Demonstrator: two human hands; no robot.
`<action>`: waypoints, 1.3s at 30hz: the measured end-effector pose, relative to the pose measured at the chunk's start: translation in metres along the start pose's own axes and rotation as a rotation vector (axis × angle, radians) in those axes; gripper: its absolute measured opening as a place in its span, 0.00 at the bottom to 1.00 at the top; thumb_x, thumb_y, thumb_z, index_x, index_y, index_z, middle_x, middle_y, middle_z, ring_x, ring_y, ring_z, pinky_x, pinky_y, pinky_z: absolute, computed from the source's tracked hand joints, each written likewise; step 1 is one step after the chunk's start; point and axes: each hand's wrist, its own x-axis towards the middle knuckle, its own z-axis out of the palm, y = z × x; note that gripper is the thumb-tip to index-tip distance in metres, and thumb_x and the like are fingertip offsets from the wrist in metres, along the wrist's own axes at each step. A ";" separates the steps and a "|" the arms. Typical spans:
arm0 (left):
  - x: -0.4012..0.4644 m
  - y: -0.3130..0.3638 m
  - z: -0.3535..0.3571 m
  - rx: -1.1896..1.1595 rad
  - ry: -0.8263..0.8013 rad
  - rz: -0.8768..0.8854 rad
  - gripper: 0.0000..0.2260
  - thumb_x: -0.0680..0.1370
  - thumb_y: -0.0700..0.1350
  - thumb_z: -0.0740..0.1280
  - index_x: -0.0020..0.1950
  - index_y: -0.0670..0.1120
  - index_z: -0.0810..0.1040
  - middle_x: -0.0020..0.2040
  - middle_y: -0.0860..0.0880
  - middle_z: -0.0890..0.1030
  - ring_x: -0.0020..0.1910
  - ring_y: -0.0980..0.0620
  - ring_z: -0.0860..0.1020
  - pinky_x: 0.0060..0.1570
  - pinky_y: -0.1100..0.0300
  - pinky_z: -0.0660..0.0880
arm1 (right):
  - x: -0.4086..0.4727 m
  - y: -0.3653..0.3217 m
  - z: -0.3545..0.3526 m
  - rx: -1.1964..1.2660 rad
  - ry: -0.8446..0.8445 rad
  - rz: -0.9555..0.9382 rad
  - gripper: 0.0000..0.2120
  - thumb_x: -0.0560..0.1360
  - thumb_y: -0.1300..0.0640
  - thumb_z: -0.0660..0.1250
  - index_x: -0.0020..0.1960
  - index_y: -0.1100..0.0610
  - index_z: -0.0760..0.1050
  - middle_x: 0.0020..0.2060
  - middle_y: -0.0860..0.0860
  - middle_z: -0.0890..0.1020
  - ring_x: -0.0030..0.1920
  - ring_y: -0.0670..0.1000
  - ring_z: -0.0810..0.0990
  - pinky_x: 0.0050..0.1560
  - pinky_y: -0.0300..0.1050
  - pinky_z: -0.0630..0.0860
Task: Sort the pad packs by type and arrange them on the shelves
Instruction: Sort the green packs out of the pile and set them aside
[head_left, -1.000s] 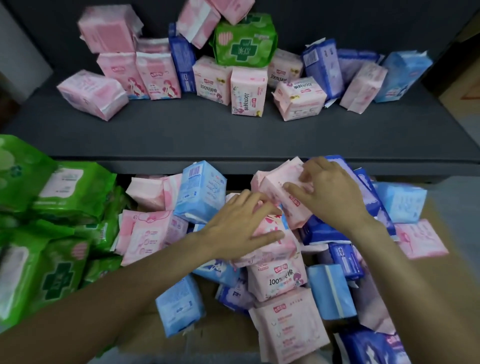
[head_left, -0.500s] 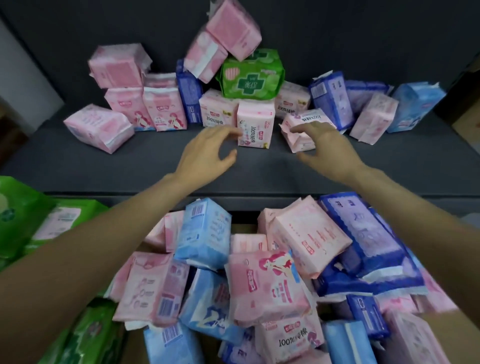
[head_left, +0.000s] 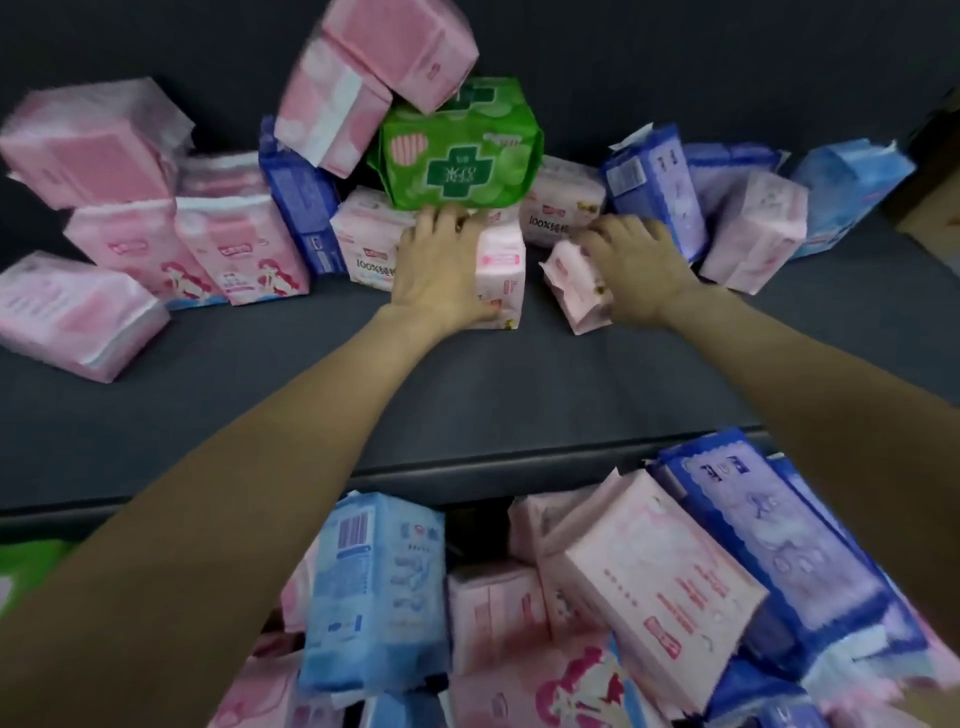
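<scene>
Green pack (head_left: 457, 148) sits tilted just above the left hand's (head_left: 441, 270) fingertips, with pink and blue packs crowding both sides. All on a dark grey shelf (head_left: 467, 395) against a dark back wall. Left fingers curl over an upright pale pink pack (head_left: 501, 275); right hand (head_left: 636, 270) grips a small tilted pink pack (head_left: 571, 286).

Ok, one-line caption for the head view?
Left hand and right hand each grasp a pale pink pack on the grey shelf.
</scene>
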 end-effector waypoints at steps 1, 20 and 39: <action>0.001 0.000 0.000 0.009 -0.008 -0.015 0.46 0.63 0.63 0.76 0.73 0.45 0.62 0.69 0.43 0.65 0.68 0.43 0.62 0.67 0.50 0.63 | -0.005 -0.001 -0.003 -0.007 0.051 0.018 0.40 0.66 0.49 0.75 0.71 0.60 0.61 0.67 0.59 0.65 0.67 0.60 0.62 0.68 0.53 0.56; -0.061 0.134 -0.085 -0.916 -0.105 0.105 0.40 0.64 0.62 0.75 0.69 0.54 0.60 0.65 0.54 0.71 0.62 0.53 0.72 0.58 0.54 0.72 | -0.262 0.085 -0.050 0.621 0.334 0.681 0.43 0.61 0.39 0.71 0.70 0.56 0.62 0.59 0.55 0.76 0.56 0.58 0.75 0.55 0.52 0.72; -0.176 0.423 0.029 -0.561 -0.469 0.010 0.33 0.77 0.62 0.61 0.74 0.48 0.53 0.67 0.43 0.68 0.64 0.40 0.70 0.57 0.49 0.68 | -0.482 0.146 0.122 0.579 -0.090 1.072 0.37 0.72 0.36 0.63 0.75 0.47 0.55 0.61 0.67 0.72 0.59 0.68 0.72 0.57 0.60 0.70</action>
